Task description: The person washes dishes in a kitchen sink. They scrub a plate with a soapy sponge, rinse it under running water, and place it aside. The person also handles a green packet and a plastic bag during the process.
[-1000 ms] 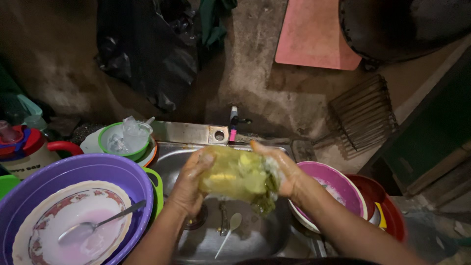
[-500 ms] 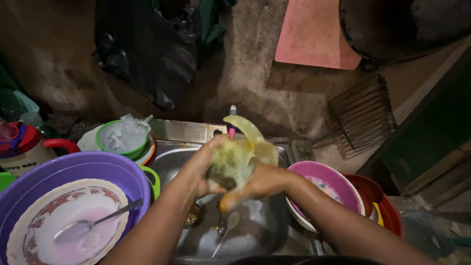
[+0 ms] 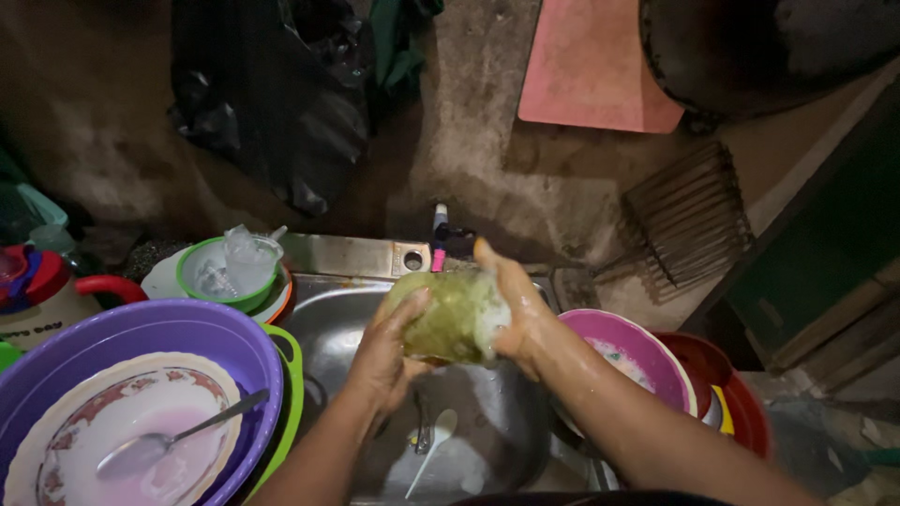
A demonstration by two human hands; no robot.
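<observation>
Down by the wall, a black plastic bag (image 3: 272,103) slumped in a crumpled heap, with a flat pink rectangular board (image 3: 595,66) leaning to its right and the rim of a big dark pot (image 3: 769,47) above that. At the far left stood a white jug (image 3: 42,300) with a red handle and a band of dark lettering on its side.

The sink (image 3: 356,328) was bare steel, wet and dim, set against a rough, stained concrete wall, and a small tap (image 3: 440,225) with a pink tip rose at its back edge. A spoon (image 3: 431,445) lay in the basin. On the left, a purple basin (image 3: 187,328) held a patterned plate (image 3: 66,422) with another spoon (image 3: 173,440) in milky water. Behind it sat a green bowl (image 3: 202,281) with a clear plastic cup (image 3: 248,258) in it. On the right, a pink bowl (image 3: 637,347) nested with a red one (image 3: 727,384).

Both hands were up over the sink. The left hand (image 3: 384,351) cupped a yellow-green bowl (image 3: 445,314) from the near side, fingers curled against it, and the right hand (image 3: 520,309) pressed on its far side, thumb raised, fingers wrapped round. The bowl looked translucent, soapy and slick, with white foam where the right palm met it. It hung above the basin, tilted, touching nothing but the two hands.
</observation>
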